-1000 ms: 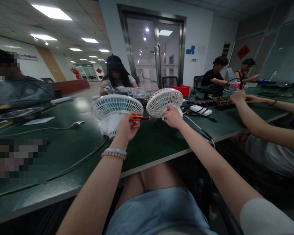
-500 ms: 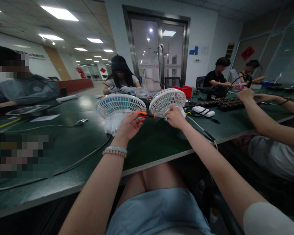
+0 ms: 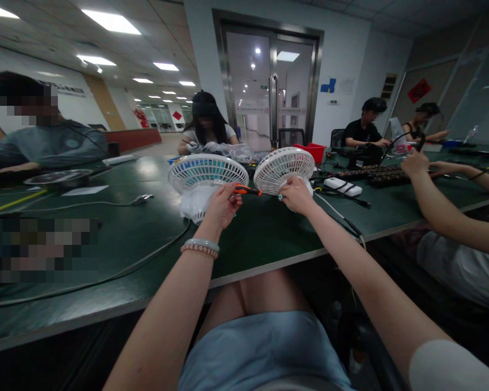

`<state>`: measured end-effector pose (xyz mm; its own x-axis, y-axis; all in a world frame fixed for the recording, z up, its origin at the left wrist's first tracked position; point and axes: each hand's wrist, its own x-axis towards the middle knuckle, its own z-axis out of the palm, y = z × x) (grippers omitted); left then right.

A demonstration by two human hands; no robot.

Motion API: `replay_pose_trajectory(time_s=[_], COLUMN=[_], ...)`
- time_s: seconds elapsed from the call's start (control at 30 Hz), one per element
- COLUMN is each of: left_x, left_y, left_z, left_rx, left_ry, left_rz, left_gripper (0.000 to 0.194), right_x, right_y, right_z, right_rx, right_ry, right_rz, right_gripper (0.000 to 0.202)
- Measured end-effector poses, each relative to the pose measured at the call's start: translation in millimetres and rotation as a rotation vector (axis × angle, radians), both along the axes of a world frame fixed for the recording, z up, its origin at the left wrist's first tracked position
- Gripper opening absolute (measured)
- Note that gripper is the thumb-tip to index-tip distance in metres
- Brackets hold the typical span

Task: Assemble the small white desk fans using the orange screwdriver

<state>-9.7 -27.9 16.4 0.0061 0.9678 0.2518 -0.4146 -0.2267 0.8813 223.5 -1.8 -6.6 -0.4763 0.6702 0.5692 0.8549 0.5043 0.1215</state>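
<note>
An orange-and-black screwdriver [image 3: 248,189] lies level in my left hand [image 3: 225,206], its handle pinched between thumb and fingers. Its thin shaft points right, to the fingertips of my right hand [image 3: 296,195]. That hand is closed on the back of the right white fan [image 3: 283,165], which has a round slatted grille. Whether its fingertips also touch the shaft is hard to make out. Just behind my left hand stands another white fan [image 3: 207,169], its grille tilted up and its housing [image 3: 193,203] partly hidden by the hand.
A grey cord with a plug [image 3: 142,199] crosses the green table [image 3: 146,239] at left. On the right lie a white power strip [image 3: 342,187], black cables and dark strips of parts [image 3: 391,175]. A red bin [image 3: 313,152] stands behind the fans. Co-workers sit around; one co-worker's arms [image 3: 444,201] reach in from the right.
The whole view has shifted slightly, so everything sits a little further right. My hands keep their hold on the screwdriver and the fan. The right co-worker's raised hand has moved a little.
</note>
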Motion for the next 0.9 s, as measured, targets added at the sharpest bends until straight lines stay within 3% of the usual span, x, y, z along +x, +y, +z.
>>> replay_pose_trajectory(time_s=[0.17, 0.33, 0.47, 0.9], left_x=[-1, 0, 1, 1], left_y=[0, -7, -14, -19], left_z=[-1.0, 4.4, 8.6, 7.9], left_rx=[-0.014, -0.119, -0.088, -0.072], left_ry=[-0.003, -0.095, -0.117, -0.151], left_rz=[-0.006, -0.147, -0.235, -0.293], left_gripper=[0.017, 0.018, 0.022, 0.029], right_x=[0, 0, 1, 2], right_y=[0, 0, 1, 1], right_z=[0.3, 0.3, -0.4, 0.0], right_rx=[-0.003, 0.003, 0.007, -0.011], right_ry=[0.000, 0.006, 0.010, 0.004], right_rz=[-0.002, 0.002, 0.010, 0.006], right_gripper=[0.016, 0.016, 0.016, 0.019])
